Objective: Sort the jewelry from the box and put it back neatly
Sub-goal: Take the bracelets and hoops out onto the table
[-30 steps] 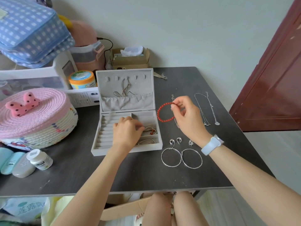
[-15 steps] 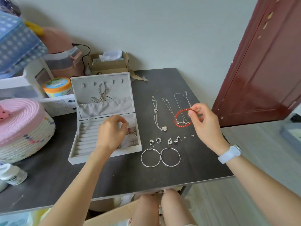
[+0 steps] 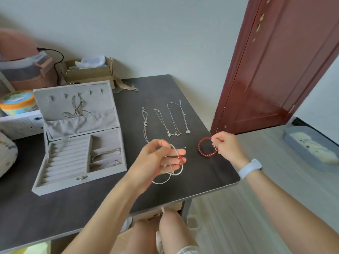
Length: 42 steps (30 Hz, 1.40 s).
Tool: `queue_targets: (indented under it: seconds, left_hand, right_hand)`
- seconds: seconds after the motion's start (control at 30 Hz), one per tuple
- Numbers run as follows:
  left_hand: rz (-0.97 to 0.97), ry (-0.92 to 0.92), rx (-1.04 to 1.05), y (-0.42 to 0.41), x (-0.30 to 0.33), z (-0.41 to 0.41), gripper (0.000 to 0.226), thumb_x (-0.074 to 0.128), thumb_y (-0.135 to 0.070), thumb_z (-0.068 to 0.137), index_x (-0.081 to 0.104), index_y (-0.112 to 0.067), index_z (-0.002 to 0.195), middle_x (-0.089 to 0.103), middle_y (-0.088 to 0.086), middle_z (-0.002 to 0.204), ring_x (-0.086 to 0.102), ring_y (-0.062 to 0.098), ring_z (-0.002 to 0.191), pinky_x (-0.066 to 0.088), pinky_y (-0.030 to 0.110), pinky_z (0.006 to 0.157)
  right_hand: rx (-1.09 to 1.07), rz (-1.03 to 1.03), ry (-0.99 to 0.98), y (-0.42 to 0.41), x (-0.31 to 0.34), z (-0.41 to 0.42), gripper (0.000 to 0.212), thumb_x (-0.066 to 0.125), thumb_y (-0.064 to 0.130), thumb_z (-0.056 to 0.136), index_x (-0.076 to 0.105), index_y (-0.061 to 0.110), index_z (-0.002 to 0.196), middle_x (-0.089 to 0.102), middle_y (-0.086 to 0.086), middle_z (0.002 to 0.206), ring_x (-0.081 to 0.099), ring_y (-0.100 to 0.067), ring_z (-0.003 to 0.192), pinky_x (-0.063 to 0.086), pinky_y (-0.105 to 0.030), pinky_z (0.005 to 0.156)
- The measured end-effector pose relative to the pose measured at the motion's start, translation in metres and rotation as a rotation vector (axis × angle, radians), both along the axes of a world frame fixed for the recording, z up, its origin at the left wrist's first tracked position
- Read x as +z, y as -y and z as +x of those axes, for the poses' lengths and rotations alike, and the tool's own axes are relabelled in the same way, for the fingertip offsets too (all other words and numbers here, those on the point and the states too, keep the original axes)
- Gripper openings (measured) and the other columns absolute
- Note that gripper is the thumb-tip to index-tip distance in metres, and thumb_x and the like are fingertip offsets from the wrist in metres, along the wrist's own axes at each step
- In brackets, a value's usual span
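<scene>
Pinching the red bead bracelet (image 3: 207, 146), the right hand (image 3: 226, 146) had carried it rightward past the laid-out necklaces (image 3: 172, 121), near the table edge (image 3: 229, 180). Out of the jewelry box (image 3: 80, 158) came the left hand (image 3: 154, 160), now gripping a corded bracelet (image 3: 178, 160), so unpacking looked unfinished

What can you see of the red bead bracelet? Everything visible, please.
The red bead bracelet is a closed loop of small, round, glossy red beads, with one small silvery piece near the fingers. The right hand pinches it at its right side, so the loop hangs just over the dark table near its right edge, below the laid-out silver necklaces.
</scene>
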<state>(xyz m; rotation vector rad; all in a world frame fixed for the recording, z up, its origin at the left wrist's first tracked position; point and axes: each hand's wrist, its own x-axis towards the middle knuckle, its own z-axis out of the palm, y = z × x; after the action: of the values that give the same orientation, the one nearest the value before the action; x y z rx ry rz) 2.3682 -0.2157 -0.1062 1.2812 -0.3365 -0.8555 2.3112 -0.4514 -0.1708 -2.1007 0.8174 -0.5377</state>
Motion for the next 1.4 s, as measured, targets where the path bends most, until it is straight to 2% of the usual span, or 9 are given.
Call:
queue_targets:
  seconds: [0.23, 0.37, 0.5, 0.6, 0.83, 0.97, 1.1, 1.27, 1.4]
  left_hand:
    - [0.174, -0.128, -0.038, 0.029, -0.024, -0.021, 0.009, 0.038, -0.01, 0.098, 0.041, -0.007, 0.09, 0.07, 0.014, 0.099, 0.067, 0.034, 0.084, 0.055, 0.04, 0.072]
    - [0.219, -0.066, 0.009, 0.045, -0.024, -0.022, 0.008, 0.041, -0.008, 0.096, 0.042, -0.008, 0.089, 0.07, 0.011, 0.096, 0.066, 0.029, 0.076, 0.052, 0.036, 0.07]
    - [0.258, 0.303, 0.119, 0.053, -0.021, -0.023, 0.016, 0.053, -0.007, 0.089, 0.054, -0.014, 0.074, 0.072, 0.006, 0.084, 0.065, 0.014, 0.07, 0.05, 0.026, 0.069]
    - [0.313, 0.61, 0.133, 0.057, -0.014, -0.022, 0.02, 0.061, -0.013, 0.084, 0.062, -0.025, 0.067, 0.069, -0.008, 0.071, 0.06, 0.0, 0.064, 0.046, 0.017, 0.068]
    - [0.292, 0.656, 0.118, 0.065, -0.005, -0.015, 0.028, 0.062, -0.009, 0.082, 0.063, -0.026, 0.06, 0.058, -0.015, 0.046, 0.051, 0.001, 0.048, 0.045, 0.021, 0.061]
    - [0.306, 0.575, 0.156, 0.07, -0.018, -0.013, 0.022, 0.061, -0.01, 0.084, 0.062, -0.023, 0.066, 0.062, -0.002, 0.06, 0.064, 0.022, 0.063, 0.056, 0.038, 0.073]
    - [0.364, 0.576, 0.111, 0.077, -0.036, -0.017, 0.022, 0.06, -0.006, 0.085, 0.058, -0.02, 0.068, 0.061, -0.002, 0.063, 0.067, 0.018, 0.065, 0.057, 0.038, 0.076]
    - [0.493, 0.86, 0.067, 0.088, -0.056, -0.02, 0.005, 0.06, -0.012, 0.085, 0.063, -0.016, 0.086, 0.061, -0.002, 0.081, 0.057, 0.015, 0.069, 0.049, 0.03, 0.077]
    - [0.543, 1.145, 0.05, 0.086, -0.069, -0.02, 0.024, 0.056, -0.023, 0.088, 0.061, -0.019, 0.111, 0.056, -0.004, 0.114, 0.049, 0.019, 0.104, 0.046, 0.034, 0.083]
  right_hand:
    - [-0.001, -0.113, -0.087, 0.005, 0.009, 0.012, 0.018, 0.054, 0.009, 0.086, 0.07, 0.001, 0.089, 0.07, -0.014, 0.092, 0.062, -0.032, 0.081, 0.044, -0.02, 0.071]
    - [-0.018, -0.256, 0.024, -0.009, 0.015, -0.005, 0.018, 0.053, 0.007, 0.087, 0.07, 0.003, 0.092, 0.068, -0.014, 0.096, 0.06, -0.026, 0.09, 0.04, -0.024, 0.077]
    - [0.176, -0.061, 0.069, -0.036, 0.003, -0.035, 0.016, 0.055, 0.006, 0.087, 0.069, 0.008, 0.092, 0.065, 0.001, 0.086, 0.054, 0.002, 0.069, 0.038, -0.005, 0.066]
    - [0.235, 0.064, 0.026, -0.043, -0.003, -0.045, 0.019, 0.056, 0.009, 0.087, 0.067, 0.016, 0.101, 0.064, 0.008, 0.09, 0.054, -0.006, 0.073, 0.04, -0.012, 0.068]
    - [0.425, 0.377, 0.13, -0.05, 0.019, -0.045, 0.023, 0.053, -0.001, 0.086, 0.059, 0.015, 0.1, 0.066, 0.003, 0.091, 0.056, 0.006, 0.067, 0.042, -0.009, 0.059]
    - [0.386, 0.421, 0.082, -0.047, 0.018, -0.048, 0.01, 0.057, 0.008, 0.086, 0.059, 0.018, 0.084, 0.066, 0.001, 0.08, 0.053, -0.004, 0.061, 0.04, -0.018, 0.056]
    - [0.224, 0.194, -0.045, -0.033, 0.009, -0.05, 0.007, 0.058, 0.011, 0.086, 0.059, 0.018, 0.086, 0.06, 0.004, 0.077, 0.053, -0.004, 0.065, 0.042, -0.017, 0.065]
    - [0.093, -0.084, -0.145, -0.022, 0.001, -0.048, 0.009, 0.057, 0.014, 0.086, 0.062, 0.013, 0.093, 0.058, 0.007, 0.071, 0.055, -0.013, 0.068, 0.048, -0.024, 0.069]
    - [0.072, -0.224, -0.146, -0.023, -0.002, -0.046, 0.01, 0.056, 0.017, 0.087, 0.061, 0.011, 0.093, 0.063, -0.007, 0.094, 0.058, -0.022, 0.084, 0.047, -0.032, 0.075]
